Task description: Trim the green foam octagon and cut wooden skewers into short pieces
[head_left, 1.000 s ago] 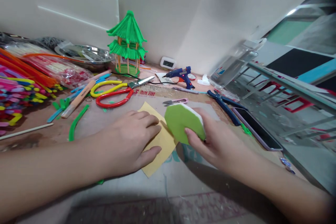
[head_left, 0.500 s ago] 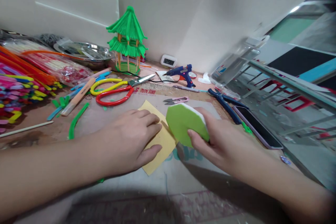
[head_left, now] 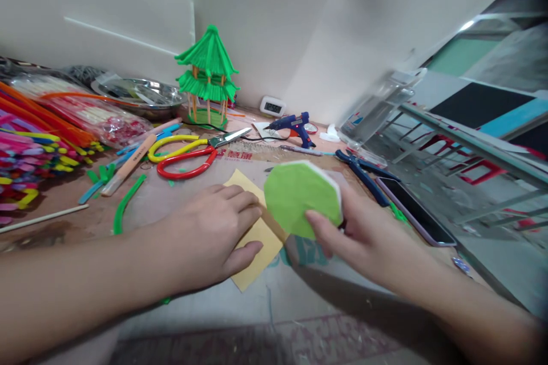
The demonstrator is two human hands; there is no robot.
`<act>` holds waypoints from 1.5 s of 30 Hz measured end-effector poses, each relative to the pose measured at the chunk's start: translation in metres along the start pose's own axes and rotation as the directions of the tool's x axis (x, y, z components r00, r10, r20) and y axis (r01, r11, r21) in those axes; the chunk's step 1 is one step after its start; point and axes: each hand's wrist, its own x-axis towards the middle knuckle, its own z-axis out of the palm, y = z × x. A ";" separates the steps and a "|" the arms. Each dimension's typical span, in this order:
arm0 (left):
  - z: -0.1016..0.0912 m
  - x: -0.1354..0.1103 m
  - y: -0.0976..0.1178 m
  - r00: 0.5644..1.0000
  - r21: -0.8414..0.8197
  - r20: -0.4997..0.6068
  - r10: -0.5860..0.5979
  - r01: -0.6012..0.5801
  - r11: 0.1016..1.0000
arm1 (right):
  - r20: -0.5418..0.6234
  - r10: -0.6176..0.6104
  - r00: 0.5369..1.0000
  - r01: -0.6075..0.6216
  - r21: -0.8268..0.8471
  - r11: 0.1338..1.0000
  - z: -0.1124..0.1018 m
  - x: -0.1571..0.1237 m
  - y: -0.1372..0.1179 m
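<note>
My left hand [head_left: 212,231] lies flat, fingers stretched out, pressing down a yellow sheet of sandpaper [head_left: 257,239] on the table. My right hand [head_left: 357,234] grips a green octagonal foam piece [head_left: 299,197] with a white edge, held on its side against the sheet's right edge. The piece's green face is turned toward me, with my thumb across its lower corner.
Red and yellow scissors [head_left: 188,154], a blue glue gun [head_left: 293,125], blue pliers [head_left: 363,174] and a phone [head_left: 413,211] lie behind the hands. A green pagoda model [head_left: 208,77] and a steel bowl [head_left: 141,94] stand by the wall. Bundles of pipe cleaners [head_left: 29,142] fill the left.
My right hand has tilted the green piece up so more of its face shows and shifted it slightly left. The left hand has stayed on the yellow sheet.
</note>
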 end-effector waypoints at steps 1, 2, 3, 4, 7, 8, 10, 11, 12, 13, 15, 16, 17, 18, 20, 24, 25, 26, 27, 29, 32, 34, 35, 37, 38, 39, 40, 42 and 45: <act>0.000 0.000 0.000 1.000 0.010 -0.003 -0.010 0.010 1.000 | -0.014 0.034 0.999 -0.031 0.189 0.981 0.000 0.003 0.002; 0.000 0.000 0.001 1.000 0.016 -0.006 -0.024 0.024 1.000 | -0.013 0.070 0.997 -0.060 0.388 0.920 0.001 0.008 0.005; 0.000 0.000 0.000 0.999 0.015 -0.011 -0.040 0.040 0.999 | 0.013 0.099 0.995 -0.089 0.569 0.817 0.003 0.013 0.009; 0.000 0.000 0.000 0.998 0.006 -0.018 -0.056 0.056 0.998 | 0.050 0.116 0.992 -0.117 0.709 0.696 0.005 0.019 0.012; 0.001 0.001 -0.004 0.994 -0.078 -0.059 -0.093 0.088 0.993 | 0.184 0.122 0.975 -0.218 0.889 0.402 0.014 0.029 0.022; 0.000 0.001 -0.005 0.991 -0.124 -0.089 -0.103 0.092 0.988 | 0.227 0.116 0.967 -0.253 0.904 0.345 0.016 0.029 0.024; -0.001 0.002 -0.007 0.979 -0.222 -0.166 -0.117 0.079 0.972 | 0.289 0.100 0.952 -0.305 0.916 0.262 0.021 0.028 0.025; -0.001 0.002 -0.008 0.970 -0.268 -0.213 -0.119 0.059 0.962 | 0.311 0.089 0.946 -0.324 0.917 0.233 0.023 0.027 0.025; -0.002 0.002 -0.008 0.959 -0.308 -0.256 -0.121 0.037 0.951 | 0.330 0.077 0.941 -0.339 0.917 0.211 0.025 0.025 0.025; -0.003 0.002 -0.008 0.948 -0.343 -0.294 -0.124 0.016 0.939 | 0.348 0.062 0.936 -0.353 0.915 0.195 0.026 0.024 0.025; -0.003 0.002 -0.007 0.929 -0.403 -0.343 -0.137 -0.014 0.915 | 0.381 0.031 0.924 -0.380 0.907 0.179 0.029 0.023 0.024; -0.003 0.003 -0.006 0.924 -0.430 -0.354 -0.147 -0.022 0.903 | 0.397 0.018 0.918 -0.394 0.902 0.174 0.031 0.022 0.024; -0.003 0.003 -0.005 0.920 -0.454 -0.358 -0.157 -0.024 0.891 | 0.411 0.009 0.911 -0.407 0.898 0.169 0.032 0.022 0.024; -0.003 0.003 -0.005 0.917 -0.474 -0.362 -0.168 -0.026 0.880 | 0.426 0.000 0.905 -0.420 0.892 0.167 0.033 0.022 0.024; -0.004 0.003 -0.004 0.911 -0.503 -0.371 -0.179 -0.035 0.863 | 0.448 -0.010 0.894 -0.440 0.882 0.168 0.035 0.023 0.025; -0.008 0.002 -0.003 0.908 -0.537 -0.383 -0.168 -0.070 0.841 | 0.465 -0.030 0.885 -0.455 0.876 0.163 0.037 0.023 0.027; -0.008 0.001 -0.002 0.909 -0.548 -0.378 -0.173 -0.069 0.834 | 0.466 -0.033 0.884 -0.456 0.876 0.159 0.037 0.023 0.027; -0.009 0.001 -0.001 0.911 -0.559 -0.370 -0.182 -0.062 0.827 | 0.469 -0.038 0.882 -0.458 0.875 0.158 0.037 0.023 0.027; -0.010 0.001 -0.001 0.911 -0.570 -0.364 -0.193 -0.053 0.820 | 0.471 -0.040 0.881 -0.459 0.874 0.161 0.037 0.023 0.027; -0.010 0.001 0.000 0.912 -0.586 -0.354 -0.208 -0.043 0.809 | 0.476 -0.037 0.879 -0.463 0.869 0.174 0.037 0.023 0.027; -0.010 0.003 0.001 0.911 -0.597 -0.339 -0.236 -0.014 0.802 | 0.478 -0.029 0.878 -0.464 0.864 0.198 0.037 0.023 0.027; -0.010 0.004 0.001 0.912 -0.602 -0.315 -0.262 0.021 0.798 | 0.470 -0.025 0.883 -0.455 0.866 0.210 0.037 0.023 0.027; -0.010 0.004 0.001 0.913 -0.603 -0.303 -0.274 0.039 0.797 | 0.462 -0.025 0.887 -0.446 0.869 0.215 0.038 0.023 0.027; -0.009 0.004 0.001 0.913 -0.598 -0.288 -0.289 0.064 0.799 | 0.450 -0.023 0.893 -0.434 0.872 0.225 0.039 0.023 0.025; -0.009 0.004 0.001 0.913 -0.593 -0.288 -0.291 0.068 0.802 | 0.446 -0.020 0.895 -0.430 0.873 0.231 0.039 0.023 0.025; -0.008 0.004 0.000 0.913 -0.589 -0.290 -0.287 0.066 0.806 | 0.443 -0.016 0.896 -0.427 0.872 0.238 0.039 0.023 0.024; -0.007 0.004 -0.001 0.914 -0.584 -0.295 -0.276 0.056 0.810 | 0.441 -0.013 0.898 -0.424 0.871 0.249 0.039 0.023 0.024; -0.006 0.003 -0.003 0.918 -0.570 -0.310 -0.247 0.029 0.821 | 0.408 0.004 0.913 -0.391 0.873 0.293 0.036 0.023 0.023; -0.003 0.003 -0.007 0.928 -0.486 -0.326 -0.179 -0.002 0.874 | 0.202 0.077 0.976 -0.212 0.831 0.514 0.028 0.022 0.020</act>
